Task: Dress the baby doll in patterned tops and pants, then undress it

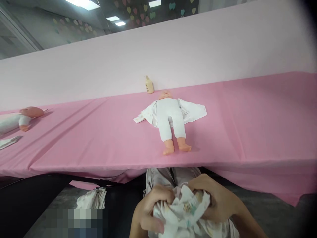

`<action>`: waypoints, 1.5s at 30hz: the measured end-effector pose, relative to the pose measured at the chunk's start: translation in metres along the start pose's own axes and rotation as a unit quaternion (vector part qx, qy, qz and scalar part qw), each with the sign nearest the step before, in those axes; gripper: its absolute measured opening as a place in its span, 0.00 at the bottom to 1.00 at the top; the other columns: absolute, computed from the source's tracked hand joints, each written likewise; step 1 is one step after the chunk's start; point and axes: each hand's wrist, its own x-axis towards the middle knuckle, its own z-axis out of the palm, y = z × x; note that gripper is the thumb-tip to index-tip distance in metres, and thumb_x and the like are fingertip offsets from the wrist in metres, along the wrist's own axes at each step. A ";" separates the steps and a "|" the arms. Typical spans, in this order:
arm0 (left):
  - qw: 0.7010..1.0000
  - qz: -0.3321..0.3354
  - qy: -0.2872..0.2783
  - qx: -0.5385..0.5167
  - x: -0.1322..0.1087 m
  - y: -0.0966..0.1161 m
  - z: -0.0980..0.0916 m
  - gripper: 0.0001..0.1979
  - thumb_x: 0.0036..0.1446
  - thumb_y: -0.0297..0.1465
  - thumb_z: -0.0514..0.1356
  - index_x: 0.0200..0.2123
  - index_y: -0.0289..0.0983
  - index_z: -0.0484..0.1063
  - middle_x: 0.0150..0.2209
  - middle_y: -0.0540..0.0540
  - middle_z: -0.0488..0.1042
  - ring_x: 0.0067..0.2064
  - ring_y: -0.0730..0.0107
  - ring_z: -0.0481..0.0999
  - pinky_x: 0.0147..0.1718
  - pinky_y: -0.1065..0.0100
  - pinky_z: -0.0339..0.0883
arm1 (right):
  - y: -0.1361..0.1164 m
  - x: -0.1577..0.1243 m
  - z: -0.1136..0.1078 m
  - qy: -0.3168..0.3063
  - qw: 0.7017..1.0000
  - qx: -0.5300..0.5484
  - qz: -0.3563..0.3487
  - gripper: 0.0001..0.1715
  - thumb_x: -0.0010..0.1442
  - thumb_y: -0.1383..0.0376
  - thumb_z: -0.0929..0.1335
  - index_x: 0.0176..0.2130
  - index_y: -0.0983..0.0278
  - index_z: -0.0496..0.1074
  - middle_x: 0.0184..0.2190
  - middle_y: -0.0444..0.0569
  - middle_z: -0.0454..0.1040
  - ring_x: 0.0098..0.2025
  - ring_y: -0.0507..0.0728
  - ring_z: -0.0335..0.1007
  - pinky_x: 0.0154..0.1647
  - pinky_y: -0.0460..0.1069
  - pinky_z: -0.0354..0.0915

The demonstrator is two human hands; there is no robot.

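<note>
Below the table's front edge, both my hands clutch a crumpled white diaper (184,211) with small coloured prints. My left hand (150,210) has its fingers curled over the diaper's left side. My right hand (218,200) grips its right side. On the pink table (247,125) ahead lies a baby doll (170,120) on its back in a white bodysuit, feet toward me, on an opened white garment (193,111).
A cream lotion bottle (149,84) stands behind the doll's head against the pale pink wall. A second doll (21,119) lies at the far left of the table with a white cloth (10,141) near it. Another printed white cloth (92,199) sits low to my left.
</note>
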 end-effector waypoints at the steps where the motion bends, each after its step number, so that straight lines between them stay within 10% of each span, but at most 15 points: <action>1: 1.000 0.002 -0.031 -0.007 0.000 0.003 -0.001 0.34 0.46 0.65 0.49 0.32 0.38 0.66 0.25 0.46 0.68 0.28 0.66 0.71 0.28 0.66 0.66 | -0.004 -0.001 -0.001 -0.020 1.000 -0.010 -0.008 0.09 0.53 0.59 0.67 0.30 0.63 0.67 0.21 0.41 0.64 0.23 0.49 0.56 0.27 0.45 0.55; 7: 0.994 -0.036 -0.068 0.075 0.016 0.034 -0.019 0.29 0.54 0.58 0.49 0.32 0.37 0.68 0.26 0.46 0.69 0.30 0.68 0.67 0.34 0.66 0.61 | -0.023 -0.005 -0.017 -0.040 0.987 -0.151 -0.031 0.29 0.58 0.41 0.61 0.28 0.63 0.66 0.23 0.44 0.65 0.26 0.52 0.58 0.30 0.48 0.54; 16: 0.937 -0.019 0.001 0.350 0.029 0.059 -0.033 0.09 0.57 0.32 0.59 0.26 0.37 0.65 0.23 0.52 0.67 0.29 0.71 0.65 0.47 0.58 0.60 | -0.036 -0.004 -0.028 0.014 0.921 -0.376 -0.101 0.15 0.64 0.63 0.62 0.26 0.63 0.65 0.24 0.45 0.67 0.28 0.54 0.59 0.32 0.51 0.56; 25: 0.894 0.116 0.065 0.429 0.041 0.074 -0.065 0.09 0.50 0.28 0.66 0.25 0.38 0.67 0.25 0.52 0.72 0.34 0.69 0.73 0.49 0.55 0.65 | -0.048 0.001 -0.065 0.110 0.773 -0.599 -0.180 0.10 0.60 0.64 0.68 0.27 0.64 0.68 0.25 0.46 0.69 0.31 0.55 0.63 0.50 0.60 0.60; 30: 0.819 0.242 0.216 0.474 0.062 0.091 -0.089 0.09 0.46 0.27 0.69 0.27 0.38 0.69 0.35 0.48 0.75 0.39 0.63 0.76 0.39 0.57 0.72 | -0.074 0.003 -0.096 0.248 0.704 -0.626 -0.227 0.15 0.58 0.55 0.70 0.26 0.60 0.67 0.36 0.51 0.73 0.40 0.59 0.68 0.45 0.57 0.63; 33: 0.809 0.233 0.295 0.452 0.067 0.101 -0.086 0.08 0.47 0.23 0.67 0.28 0.37 0.70 0.37 0.48 0.75 0.37 0.66 0.76 0.31 0.65 0.72 | -0.092 -0.002 -0.097 0.283 0.754 -0.567 -0.172 0.14 0.60 0.56 0.68 0.28 0.60 0.67 0.39 0.55 0.73 0.40 0.60 0.70 0.36 0.54 0.65; 37: 0.876 0.146 0.260 0.378 0.066 0.093 -0.071 0.07 0.49 0.23 0.65 0.29 0.38 0.71 0.32 0.49 0.76 0.33 0.71 0.76 0.26 0.71 0.70 | -0.085 -0.004 -0.088 0.293 0.836 -0.450 -0.111 0.10 0.60 0.63 0.68 0.27 0.61 0.69 0.28 0.46 0.72 0.27 0.51 0.68 0.21 0.47 0.59; 45: 0.989 0.046 0.141 0.019 0.064 0.053 -0.055 0.28 0.57 0.56 0.48 0.19 0.40 0.47 0.13 0.53 0.56 0.18 0.73 0.61 0.24 0.59 0.68 | -0.051 0.022 -0.091 0.138 0.979 -0.132 -0.072 0.12 0.64 0.64 0.64 0.33 0.62 0.75 0.34 0.50 0.75 0.40 0.55 0.74 0.36 0.47 0.70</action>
